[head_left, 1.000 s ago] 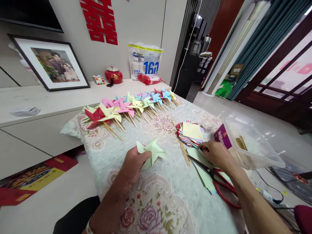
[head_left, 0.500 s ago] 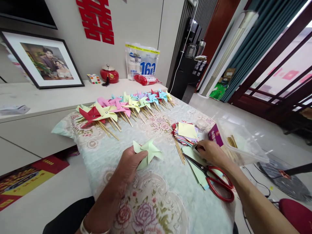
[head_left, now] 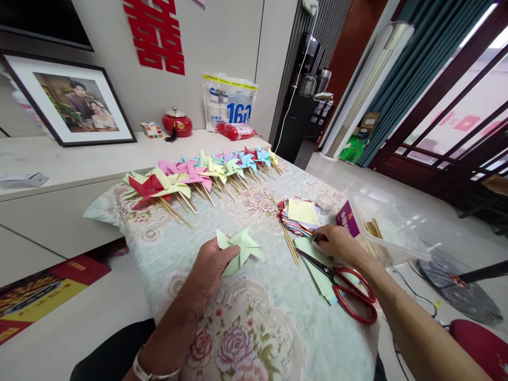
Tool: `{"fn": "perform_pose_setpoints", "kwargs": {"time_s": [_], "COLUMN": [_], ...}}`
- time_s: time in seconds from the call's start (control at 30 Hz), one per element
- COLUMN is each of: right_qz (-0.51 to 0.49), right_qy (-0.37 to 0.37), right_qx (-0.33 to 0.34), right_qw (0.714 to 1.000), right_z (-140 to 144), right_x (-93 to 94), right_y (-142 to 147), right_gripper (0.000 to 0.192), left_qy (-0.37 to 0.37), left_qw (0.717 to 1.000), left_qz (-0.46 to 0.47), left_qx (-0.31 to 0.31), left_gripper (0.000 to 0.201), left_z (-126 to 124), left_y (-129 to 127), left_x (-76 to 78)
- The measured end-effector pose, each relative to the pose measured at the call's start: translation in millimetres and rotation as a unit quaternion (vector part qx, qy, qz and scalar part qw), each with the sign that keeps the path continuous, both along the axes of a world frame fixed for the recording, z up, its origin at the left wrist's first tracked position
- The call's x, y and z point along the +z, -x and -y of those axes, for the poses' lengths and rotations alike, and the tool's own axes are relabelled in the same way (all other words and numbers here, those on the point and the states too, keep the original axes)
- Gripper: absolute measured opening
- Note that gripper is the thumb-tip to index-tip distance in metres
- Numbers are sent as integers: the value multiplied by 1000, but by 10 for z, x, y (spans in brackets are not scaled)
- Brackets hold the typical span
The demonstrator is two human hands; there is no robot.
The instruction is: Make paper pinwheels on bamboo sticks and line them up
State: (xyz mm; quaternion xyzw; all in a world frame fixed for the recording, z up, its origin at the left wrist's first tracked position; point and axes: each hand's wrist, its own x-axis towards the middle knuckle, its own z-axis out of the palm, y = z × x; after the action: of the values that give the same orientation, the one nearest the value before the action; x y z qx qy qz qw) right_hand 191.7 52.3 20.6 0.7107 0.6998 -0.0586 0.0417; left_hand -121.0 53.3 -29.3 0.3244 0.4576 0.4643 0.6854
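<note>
The left hand (head_left: pixel 212 262) holds a green pinwheel (head_left: pixel 243 248). The right hand (head_left: pixel 337 243), at four o'clock from the paper stack (head_left: pixel 302 212), is curled; its hold I cannot tell.

pale wall (head_left: pixel 226 37), white cabinet (head_left: pixel 75 225), glossy floor (head_left: pixel 431 214), teal curtain (head_left: pixel 431 69), dark-framed glazing (head_left: pixel 456 116)
</note>
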Motion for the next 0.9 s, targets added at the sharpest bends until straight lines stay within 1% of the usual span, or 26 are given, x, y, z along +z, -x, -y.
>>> {"fn": "perform_pose_setpoints", "kwargs": {"time_s": [0.2, 0.37, 0.6, 0.77, 0.9], "right_qz": [5, 7, 17, 7, -14], "right_qy": [-4, -5, -20, -26, -40], "right_qx": [-4, -6, -19, -21, -29], "right_qw": [1000, 1000, 999, 999, 999], "right_z": [-10, -6, -7, -4, 57], "right_x": [-22, -18, -36, 7, 68], "right_y": [-22, 8, 33, 42, 40], "right_gripper": [19, 19, 25, 22, 21], "left_qy": [-9, -15, -11, -3, -4], "left_qw": [1000, 1000, 1000, 1000, 1000], "left_qz": [5, -5, -14, -11, -16], "left_qx": [-15, -13, -2, 2, 4], "left_gripper": [22, 21, 22, 27, 27], "left_z": [-2, 2, 3, 19, 21], "left_y": [15, 15, -12, -23, -22], "left_x": [-20, -15, 13, 45, 47]}}
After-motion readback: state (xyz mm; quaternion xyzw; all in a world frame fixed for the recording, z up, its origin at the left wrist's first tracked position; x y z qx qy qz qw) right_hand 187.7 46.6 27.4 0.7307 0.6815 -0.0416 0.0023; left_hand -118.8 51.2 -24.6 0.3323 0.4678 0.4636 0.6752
